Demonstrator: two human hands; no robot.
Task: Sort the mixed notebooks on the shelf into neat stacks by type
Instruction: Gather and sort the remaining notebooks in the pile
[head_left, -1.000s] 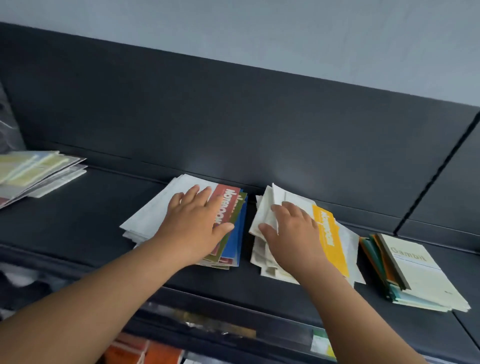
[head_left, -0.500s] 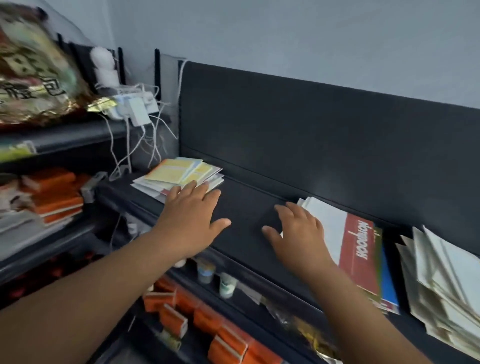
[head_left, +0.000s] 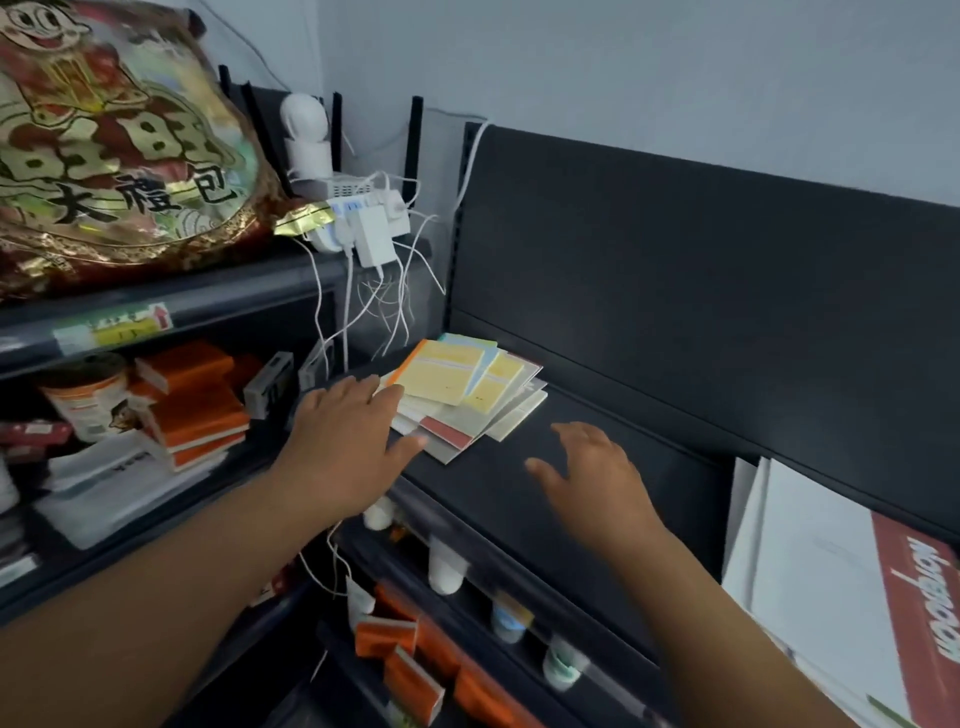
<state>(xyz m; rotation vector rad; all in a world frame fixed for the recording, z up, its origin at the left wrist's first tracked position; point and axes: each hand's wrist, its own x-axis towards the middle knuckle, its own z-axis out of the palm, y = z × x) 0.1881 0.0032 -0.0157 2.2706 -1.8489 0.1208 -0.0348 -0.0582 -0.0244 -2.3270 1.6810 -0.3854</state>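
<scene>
Dark shelf (head_left: 660, 431), two hands (head_left: 343, 441) (head_left: 592, 480), perhaps six notebooks (head_left: 467, 389)

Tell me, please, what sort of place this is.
Most likely a small shop, in its stationery section: dark display shelving with a price label strip on one edge, a loose pile of notebooks, and orange packs stacked nearby.

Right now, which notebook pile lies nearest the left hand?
The fanned yellow-covered pile, right by the left hand; the white, red-banded pile lies far right.
</scene>
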